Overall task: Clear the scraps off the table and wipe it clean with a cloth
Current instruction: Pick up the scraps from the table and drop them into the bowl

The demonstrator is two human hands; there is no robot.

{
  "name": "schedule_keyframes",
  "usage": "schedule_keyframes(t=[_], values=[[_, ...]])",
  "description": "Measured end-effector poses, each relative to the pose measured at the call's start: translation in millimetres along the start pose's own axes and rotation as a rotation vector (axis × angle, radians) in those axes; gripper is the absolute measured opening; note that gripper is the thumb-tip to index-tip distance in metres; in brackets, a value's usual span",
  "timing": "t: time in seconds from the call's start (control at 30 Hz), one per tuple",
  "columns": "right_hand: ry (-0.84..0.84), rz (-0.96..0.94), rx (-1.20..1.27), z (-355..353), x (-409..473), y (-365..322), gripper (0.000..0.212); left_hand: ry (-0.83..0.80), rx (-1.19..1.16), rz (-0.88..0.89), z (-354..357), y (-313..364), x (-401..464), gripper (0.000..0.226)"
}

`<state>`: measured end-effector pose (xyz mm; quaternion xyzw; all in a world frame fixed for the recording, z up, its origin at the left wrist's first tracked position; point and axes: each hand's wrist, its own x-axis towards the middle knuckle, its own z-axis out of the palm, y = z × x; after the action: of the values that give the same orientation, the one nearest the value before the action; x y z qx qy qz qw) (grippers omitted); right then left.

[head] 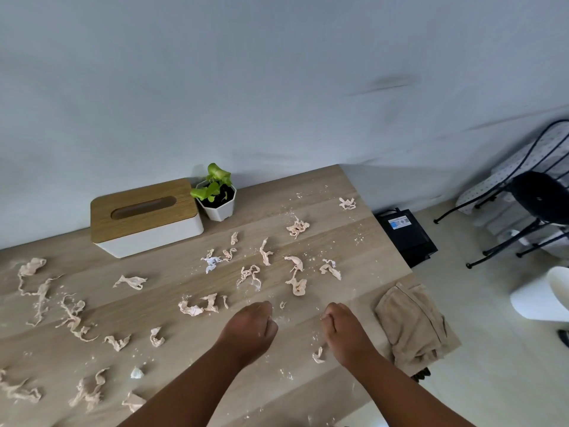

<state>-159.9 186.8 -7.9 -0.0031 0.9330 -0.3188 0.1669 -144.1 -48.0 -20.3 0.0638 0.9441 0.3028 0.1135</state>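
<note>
Several twisted pale pink paper scraps and small white crumbs lie scattered over the light wooden table. A beige cloth lies crumpled at the table's right edge. My left hand hovers low over the table near the front middle, fingers curled in, nothing visible in it. My right hand is beside it, fingers also curled, just left of the cloth and not touching it. A small scrap lies beside my right wrist.
A white tissue box with a wooden lid and a small potted plant stand against the wall at the back. Right of the table, on the floor, are a black box, a black metal chair and a white bin.
</note>
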Motion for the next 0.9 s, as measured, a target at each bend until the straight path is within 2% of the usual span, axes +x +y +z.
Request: schedule_keyframes(t=[0.17,0.33,0.43,0.57,0.73,0.9], values=[[0.009,-0.021,0.01,-1,-6,4,0.021,-0.034,-0.03,0.009,7,-2,4,0.009],[0.002,-0.016,-0.012,-3,-19,9,0.032,-0.034,-0.023,0.034,8,-5,8,0.011],[0.001,-0.037,-0.04,-3,-30,15,0.026,-0.04,-0.026,0.061,8,-5,12,0.005],[0.035,-0.089,-0.067,1,-44,23,0.017,-0.042,0.009,0.068,8,0,16,0.008],[0.051,-0.135,-0.204,14,-54,32,0.026,-0.008,0.09,0.023,14,-1,22,0.01],[0.053,-0.179,-0.272,27,-58,37,0.036,0.004,0.149,0.064,16,-7,27,0.02]])
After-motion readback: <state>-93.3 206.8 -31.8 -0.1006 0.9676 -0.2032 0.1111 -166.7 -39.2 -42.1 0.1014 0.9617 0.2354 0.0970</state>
